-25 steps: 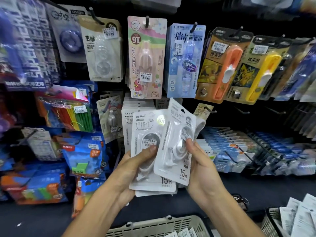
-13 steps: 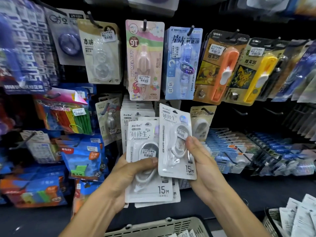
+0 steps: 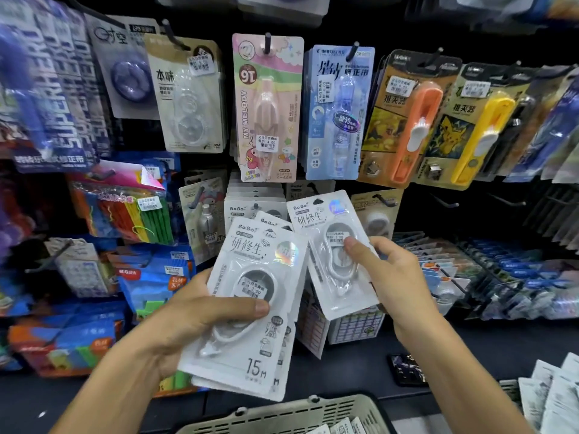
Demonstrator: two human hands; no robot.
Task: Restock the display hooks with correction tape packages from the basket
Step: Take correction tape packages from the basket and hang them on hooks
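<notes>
The right hand (image 3: 387, 277) pinches a single correction tape package (image 3: 333, 252), long axis upright and tilted slightly left, just below and right of the hook's hanging BoBo stack (image 3: 250, 202), while the left hand (image 3: 200, 317) grips the remaining packages (image 3: 250, 308) lower left.

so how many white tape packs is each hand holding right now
left hand, fanned stack of packs: at least 3 edges show, exact count hidden
right hand, single pack: 1
total: at least 4

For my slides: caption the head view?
Left hand holds stacked tape packs; right hand lifts one toward hooks.
</notes>
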